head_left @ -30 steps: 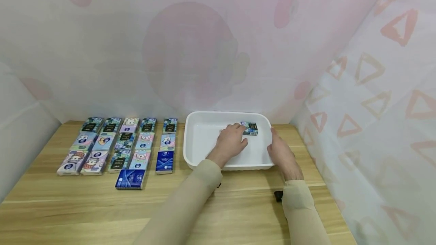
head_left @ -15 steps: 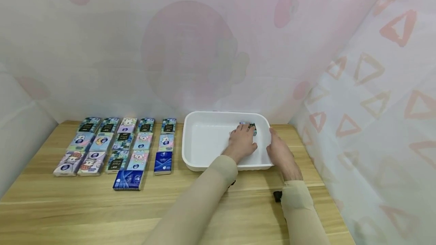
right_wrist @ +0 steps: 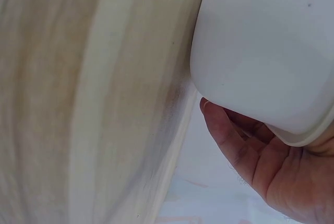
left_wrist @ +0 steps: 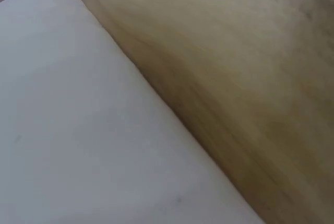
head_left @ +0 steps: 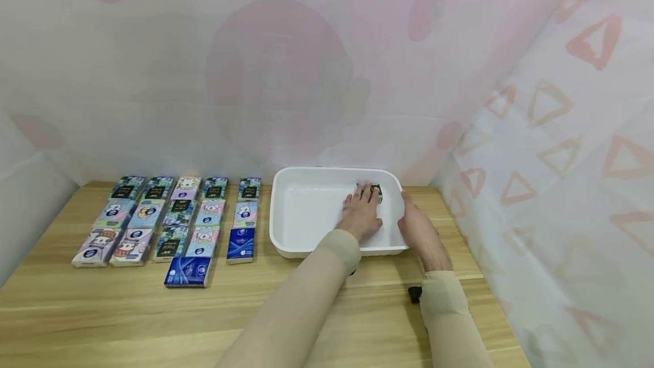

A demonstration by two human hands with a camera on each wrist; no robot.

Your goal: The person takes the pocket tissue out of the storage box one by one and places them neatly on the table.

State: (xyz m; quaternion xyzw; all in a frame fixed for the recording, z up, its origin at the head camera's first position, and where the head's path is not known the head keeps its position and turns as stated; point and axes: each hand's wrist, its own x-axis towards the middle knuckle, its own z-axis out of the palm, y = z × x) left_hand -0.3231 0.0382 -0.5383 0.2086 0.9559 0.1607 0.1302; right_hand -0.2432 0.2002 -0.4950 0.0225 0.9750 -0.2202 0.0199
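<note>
A white plastic basin (head_left: 301, 209) stands on the wooden table. Inside its right part lies a small dark blue-green tissue pack (head_left: 377, 193), partly covered by my left hand (head_left: 360, 214). That hand lies palm down with fingers stretched over the pack. My right hand (head_left: 421, 231) grips the basin's right side at the rim. In the right wrist view, my right hand (right_wrist: 271, 166) has its fingers bent along the outer wall of the basin (right_wrist: 261, 51). In the left wrist view, the basin's white wall (left_wrist: 83, 109) fills the left half.
Several tissue packs lie in rows on the left of the table, among them dark floral packs (head_left: 171, 242), pastel packs (head_left: 202, 241) and a blue pack (head_left: 188, 271) lying crosswise at the front. A separate column ends in another blue pack (head_left: 240, 245). Patterned cloth (head_left: 557, 158) hangs behind and at the right.
My left hand has moved right and reached over the tissue pack in the basin, covering more of it. My right hand stays at the basin's right side. The head view has shifted slightly.
</note>
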